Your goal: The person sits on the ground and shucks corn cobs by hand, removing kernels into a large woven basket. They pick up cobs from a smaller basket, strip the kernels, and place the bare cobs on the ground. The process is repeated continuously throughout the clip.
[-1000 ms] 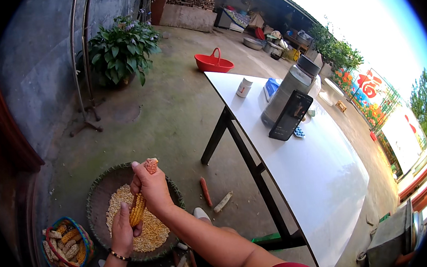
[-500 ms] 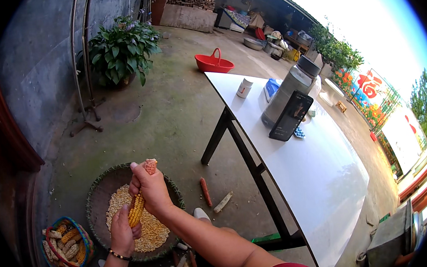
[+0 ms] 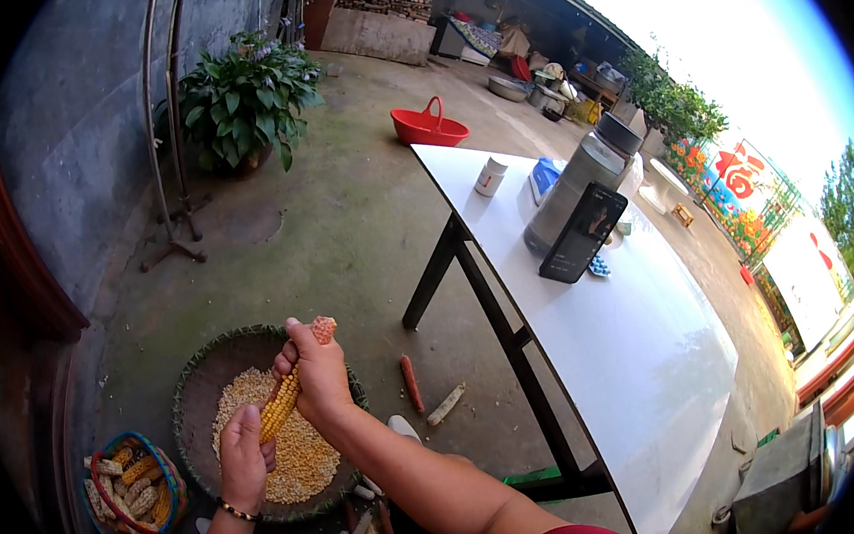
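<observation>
My left hand (image 3: 245,457) is closed around the lower end of a yellow ear of corn (image 3: 280,407). My right hand (image 3: 317,376) grips a bare reddish corn cob (image 3: 324,329), whose end sticks out above the fist, and is pressed against the ear's upper part. Both hands are over a round woven basket (image 3: 191,391) with loose yellow kernels (image 3: 307,457) spread inside it. How the cob meets the ear is hidden by my right fingers.
A smaller basket (image 3: 177,479) of corn ears stands left. A reddish cob (image 3: 411,384) and a pale cob (image 3: 447,404) lie on the floor; several more lie by my feet. At right, a white table (image 3: 636,371) bears a phone (image 3: 582,235) and a bottle (image 3: 590,166).
My right hand with the reddish cob has shifted slightly right, and the yellow ear has tilted and moved right with it. My left hand has barely moved.
</observation>
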`<state>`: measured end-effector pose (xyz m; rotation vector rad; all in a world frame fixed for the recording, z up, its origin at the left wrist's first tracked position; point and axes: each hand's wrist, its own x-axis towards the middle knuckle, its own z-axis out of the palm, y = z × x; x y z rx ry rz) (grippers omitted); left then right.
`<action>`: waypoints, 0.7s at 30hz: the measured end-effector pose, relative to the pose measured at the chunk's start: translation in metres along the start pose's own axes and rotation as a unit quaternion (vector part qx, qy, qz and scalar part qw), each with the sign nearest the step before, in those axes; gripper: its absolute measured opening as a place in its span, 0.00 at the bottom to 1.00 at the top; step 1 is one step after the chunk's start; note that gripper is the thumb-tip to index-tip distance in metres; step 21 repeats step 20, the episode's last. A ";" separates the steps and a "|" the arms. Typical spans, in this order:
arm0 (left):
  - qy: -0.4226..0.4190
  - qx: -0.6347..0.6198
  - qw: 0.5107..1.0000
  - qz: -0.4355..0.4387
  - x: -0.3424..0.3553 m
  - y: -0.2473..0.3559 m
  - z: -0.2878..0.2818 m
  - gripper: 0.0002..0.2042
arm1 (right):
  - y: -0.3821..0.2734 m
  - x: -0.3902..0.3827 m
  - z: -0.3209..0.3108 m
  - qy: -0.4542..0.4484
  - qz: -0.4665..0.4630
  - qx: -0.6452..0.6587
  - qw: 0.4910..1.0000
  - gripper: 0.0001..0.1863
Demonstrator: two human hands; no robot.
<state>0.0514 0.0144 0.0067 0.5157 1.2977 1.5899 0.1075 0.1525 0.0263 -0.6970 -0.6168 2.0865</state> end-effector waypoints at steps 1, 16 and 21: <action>0.003 0.000 1.000 0.007 0.000 -0.001 0.000 0.15 | 0.001 -0.001 0.001 -0.003 0.001 -0.003 1.000 0.15; -0.060 -0.071 0.993 -0.074 0.002 0.001 -0.006 0.17 | -0.004 -0.004 0.007 -0.115 0.005 -0.047 0.992 0.15; -0.137 0.049 0.989 -0.001 0.008 0.005 -0.011 0.18 | -0.008 -0.006 0.008 -0.173 0.044 -0.038 0.983 0.15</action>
